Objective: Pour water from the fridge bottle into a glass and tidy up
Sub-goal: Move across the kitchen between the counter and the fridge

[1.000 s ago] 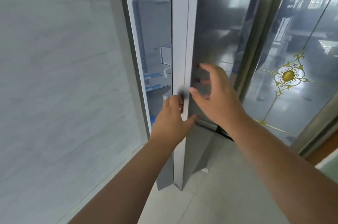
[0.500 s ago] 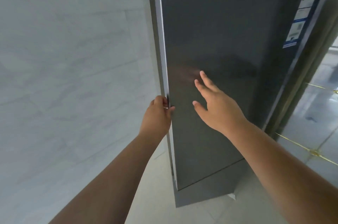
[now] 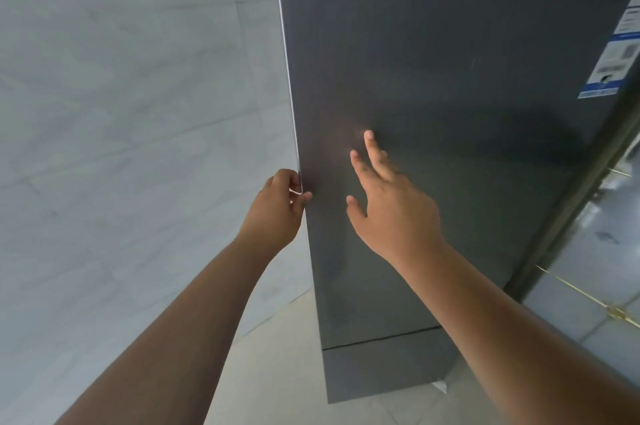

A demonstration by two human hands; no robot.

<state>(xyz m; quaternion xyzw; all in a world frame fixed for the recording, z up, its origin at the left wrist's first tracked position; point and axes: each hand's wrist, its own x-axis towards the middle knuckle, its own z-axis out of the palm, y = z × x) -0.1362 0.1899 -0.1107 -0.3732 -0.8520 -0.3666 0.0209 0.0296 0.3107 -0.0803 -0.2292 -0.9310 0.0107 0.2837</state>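
A tall dark grey fridge door (image 3: 450,95) fills the upper right of the head view and sits flush against the fridge body, so nothing of the inside shows. My left hand (image 3: 277,209) curls around the door's left edge at mid height, thumb on the front face. My right hand (image 3: 391,202) is spread open just in front of the door panel, fingers pointing up and apart, holding nothing. A separate lower door panel (image 3: 381,372) sits below a thin seam. No bottle or glass is in view.
A pale grey tiled wall (image 3: 138,147) runs close along the fridge's left side. Light floor tiles (image 3: 277,390) lie below. A glass door with gold trim (image 3: 588,268) stands to the right. A blue and white label (image 3: 620,53) is stuck near the door's right edge.
The fridge door has swung from ajar, with the shelves showing, to closed. My left hand stayed on its edge and my right hand stayed spread over the front.
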